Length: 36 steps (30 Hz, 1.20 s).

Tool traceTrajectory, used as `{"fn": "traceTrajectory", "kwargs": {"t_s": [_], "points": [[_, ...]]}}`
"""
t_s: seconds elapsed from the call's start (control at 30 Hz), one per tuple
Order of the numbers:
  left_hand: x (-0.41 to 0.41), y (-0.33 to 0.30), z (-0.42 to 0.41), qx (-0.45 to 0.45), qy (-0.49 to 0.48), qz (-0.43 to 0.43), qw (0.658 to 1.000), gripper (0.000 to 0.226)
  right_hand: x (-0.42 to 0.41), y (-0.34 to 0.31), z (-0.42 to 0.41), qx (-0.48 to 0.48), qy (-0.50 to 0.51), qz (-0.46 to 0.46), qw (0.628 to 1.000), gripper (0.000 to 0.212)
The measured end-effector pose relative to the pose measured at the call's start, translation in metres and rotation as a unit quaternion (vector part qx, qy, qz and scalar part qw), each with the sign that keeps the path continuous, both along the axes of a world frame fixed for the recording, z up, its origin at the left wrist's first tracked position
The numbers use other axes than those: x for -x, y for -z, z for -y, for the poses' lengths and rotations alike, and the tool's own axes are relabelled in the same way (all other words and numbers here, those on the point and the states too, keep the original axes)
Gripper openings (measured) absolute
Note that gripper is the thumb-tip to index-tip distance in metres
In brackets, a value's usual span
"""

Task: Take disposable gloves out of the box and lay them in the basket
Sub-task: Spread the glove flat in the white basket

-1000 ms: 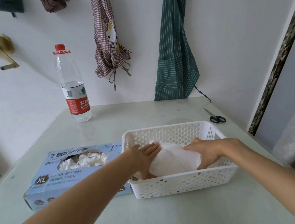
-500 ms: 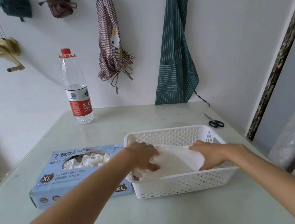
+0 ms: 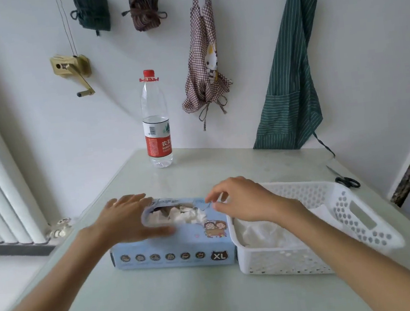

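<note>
Head view shows the left hand (image 3: 126,220) lying flat, fingers straight and together, on the left end of the blue glove box (image 3: 174,247), while the right hand (image 3: 240,200) hovers over the opening with thumb and forefinger curled close, pinching nothing I can see. White gloves (image 3: 262,233) already lie in the white basket (image 3: 362,226) touching the box's right end, and more gloves in the box (image 3: 180,214) fill the opening, so plenty seems left. "XL" reads on the box front; its other print is too blurred.
</note>
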<state>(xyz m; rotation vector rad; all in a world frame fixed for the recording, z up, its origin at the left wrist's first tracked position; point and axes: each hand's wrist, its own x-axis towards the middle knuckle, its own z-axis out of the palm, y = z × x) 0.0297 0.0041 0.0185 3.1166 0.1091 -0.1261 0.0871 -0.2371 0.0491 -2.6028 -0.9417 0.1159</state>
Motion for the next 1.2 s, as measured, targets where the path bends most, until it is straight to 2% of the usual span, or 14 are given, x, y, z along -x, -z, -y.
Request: {"fn": "traceTrajectory", "kwargs": {"t_s": [0.13, 0.27, 0.43, 0.5, 0.6, 0.67, 0.83, 0.9, 0.93, 0.97, 1.03, 1.1, 1.13, 1.2], "points": [[0.001, 0.018, -0.007, 0.035, -0.022, 0.000, 0.999, 0.142, -0.003, 0.017, -0.053, 0.006, 0.013, 0.059, 0.998, 0.022], [0.000, 0.022, -0.009, 0.039, -0.012, 0.009, 0.999, 0.137, -0.007, 0.024, -0.080, -0.003, 0.018, 0.065, 0.998, 0.020], [0.002, 0.018, -0.006, 0.052, -0.028, -0.015, 0.998, 0.109, -0.012, 0.021, -0.094, 0.079, -0.023, 0.081, 0.993, 0.012], [0.002, 0.017, -0.007, 0.052, -0.029, -0.021, 0.998, 0.108, -0.015, 0.011, -0.089, 0.038, -0.035, 0.052, 0.997, 0.011], [0.000, 0.016, -0.009, 0.054, -0.030, -0.026, 0.998, 0.107, -0.022, -0.004, -0.067, -0.096, 0.000, -0.003, 0.995, 0.003], [-0.002, 0.016, -0.009, 0.049, -0.026, -0.026, 0.998, 0.108, -0.022, -0.005, -0.052, -0.165, 0.029, -0.015, 0.986, 0.006], [0.002, 0.015, -0.009, 0.057, -0.014, -0.017, 0.998, 0.114, -0.008, 0.002, -0.044, -0.197, 0.006, -0.045, 0.979, 0.007], [0.002, 0.014, -0.008, 0.082, 0.005, 0.015, 0.996, 0.130, -0.009, -0.004, -0.045, -0.260, 0.025, -0.033, 0.965, 0.001], [0.002, 0.012, -0.006, 0.108, 0.018, 0.044, 0.993, 0.129, -0.011, -0.006, -0.044, -0.275, 0.040, -0.031, 0.960, 0.003], [0.002, 0.011, -0.002, 0.139, 0.032, 0.074, 0.987, 0.119, -0.014, -0.009, -0.043, -0.255, 0.053, -0.031, 0.965, 0.007], [-0.002, 0.009, 0.011, 0.193, 0.051, 0.117, 0.973, 0.084, -0.017, -0.008, -0.038, -0.115, 0.071, -0.068, 0.989, 0.017], [-0.007, 0.008, 0.022, 0.205, 0.049, 0.147, 0.966, 0.055, -0.015, 0.001, -0.036, 0.017, 0.079, -0.109, 0.991, 0.032], [-0.009, 0.007, 0.025, 0.202, 0.036, 0.159, 0.966, 0.047, -0.014, 0.007, -0.037, 0.042, 0.081, -0.100, 0.991, 0.037], [-0.014, 0.007, 0.024, 0.179, 0.003, 0.178, 0.968, 0.040, -0.007, 0.017, -0.041, 0.044, 0.084, -0.043, 0.995, 0.032]]}}
